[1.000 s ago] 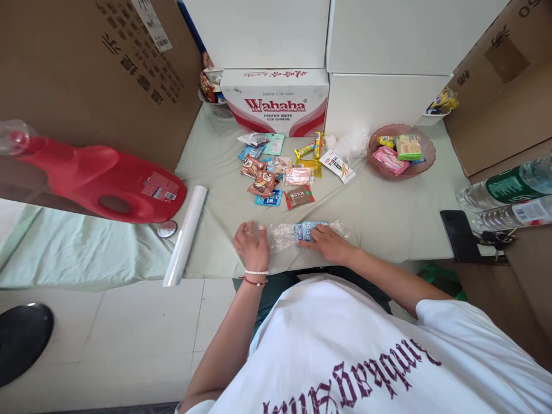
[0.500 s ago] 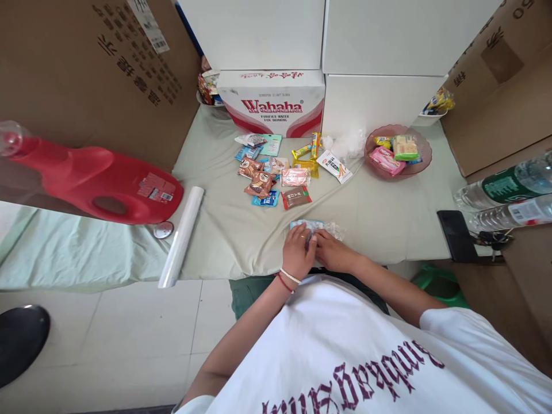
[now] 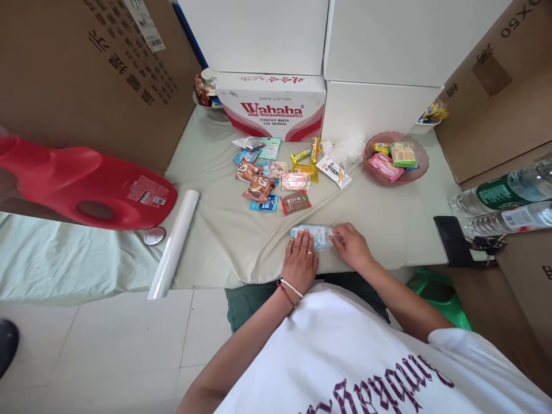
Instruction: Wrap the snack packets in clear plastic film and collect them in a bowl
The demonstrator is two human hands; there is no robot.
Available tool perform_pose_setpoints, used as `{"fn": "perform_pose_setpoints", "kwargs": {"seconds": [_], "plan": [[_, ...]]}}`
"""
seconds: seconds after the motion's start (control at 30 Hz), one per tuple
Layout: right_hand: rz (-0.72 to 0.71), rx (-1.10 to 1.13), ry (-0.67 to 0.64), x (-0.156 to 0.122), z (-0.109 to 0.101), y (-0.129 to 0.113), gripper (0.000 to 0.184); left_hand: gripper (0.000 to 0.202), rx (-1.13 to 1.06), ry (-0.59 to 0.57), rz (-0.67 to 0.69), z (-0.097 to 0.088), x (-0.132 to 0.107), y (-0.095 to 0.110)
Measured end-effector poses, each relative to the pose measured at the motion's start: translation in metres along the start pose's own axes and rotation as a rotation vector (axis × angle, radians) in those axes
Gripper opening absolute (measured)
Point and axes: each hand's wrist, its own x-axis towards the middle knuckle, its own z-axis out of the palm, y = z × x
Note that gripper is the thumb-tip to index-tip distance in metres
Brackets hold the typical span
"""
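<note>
A light-blue packet in clear plastic (image 3: 321, 234) lies on the cloth near the table's front edge. My left hand (image 3: 301, 261) rests flat on its left part, fingers stretched out and a ring on one of them. The fingers of my right hand (image 3: 352, 247) pinch the clear plastic at the packet's right end. Just beyond are a brown packet with red ends (image 3: 295, 202), a pink packet (image 3: 295, 181) and a blue packet (image 3: 264, 203). Two brown snack packets (image 3: 259, 188) lie to their left, and a white packet (image 3: 334, 171) to the right.
A pink glass bowl (image 3: 395, 177) of snacks stands at the right, beside crumpled clear plastic (image 3: 348, 146). To the left are a plastic roll (image 3: 175, 244) and a red jug (image 3: 107, 187). Bottles (image 3: 502, 192) and a black phone (image 3: 452, 240) lie right; a Wahaha box (image 3: 273, 109) stands behind.
My right hand has moved right, away from my left hand, and now pinches the packet's right end. My left hand has flattened on the packet, and more of the packet shows.
</note>
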Motion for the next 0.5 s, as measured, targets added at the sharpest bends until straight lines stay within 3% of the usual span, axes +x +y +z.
{"fn": "perform_pose_setpoints", "kwargs": {"seconds": [0.13, 0.27, 0.37, 0.5], "plan": [[-0.037, 0.084, -0.039, 0.02, 0.003, -0.038, 0.012, 0.062, 0.02, -0.016, -0.008, 0.004, -0.002, 0.004], [-0.064, -0.05, -0.153, 0.038, 0.02, -0.075, 0.019, 0.064, -0.059, -0.034, -0.024, 0.004, -0.002, -0.004], [-0.101, -0.116, -0.193, 0.038, 0.032, -0.089, 0.023, 0.07, -0.317, -0.066, 0.007, -0.006, -0.002, -0.025], [-0.172, -0.131, -0.228, 0.026, 0.043, -0.099, 0.027, 0.051, -0.687, -0.002, -0.01, -0.024, -0.011, -0.051]]}}
